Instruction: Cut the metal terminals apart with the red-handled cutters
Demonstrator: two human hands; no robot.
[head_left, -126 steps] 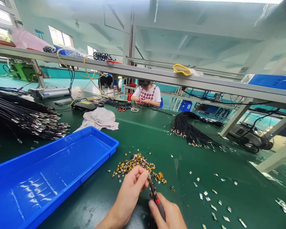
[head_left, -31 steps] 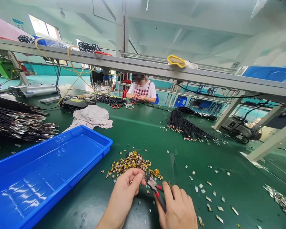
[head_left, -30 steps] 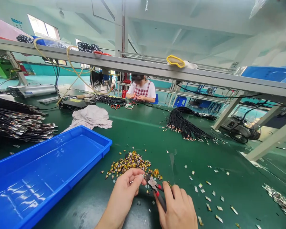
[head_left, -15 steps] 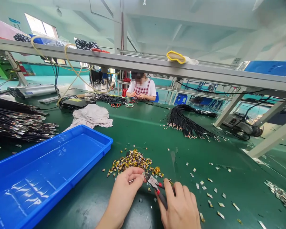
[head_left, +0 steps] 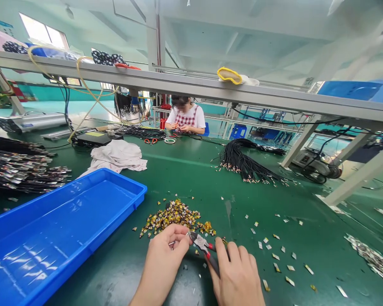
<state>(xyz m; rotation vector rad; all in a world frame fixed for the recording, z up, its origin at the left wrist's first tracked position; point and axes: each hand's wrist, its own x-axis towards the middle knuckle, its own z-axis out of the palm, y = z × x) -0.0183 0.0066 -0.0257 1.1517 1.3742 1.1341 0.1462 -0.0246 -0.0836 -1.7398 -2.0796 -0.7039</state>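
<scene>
over the green workbench (head_left: 258,204), red-handled side cutters (head_left: 203,246) are clenched by the right hand (head_left: 238,276), a tiny metal piece (head_left: 171,243) is pinched by the left hand (head_left: 162,263), and a gold-flecked scrap heap (head_left: 172,219) is seen at twelve o'clock.

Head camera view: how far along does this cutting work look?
Done, it seems: a heap of gold-and-dark metal bits and scattered silver scraps on the green bench mat. In hand: the right hand holds red-handled cutters by a small piece that the left hand pinches. Seemingly left: black cable bundles with metal ends.
</scene>
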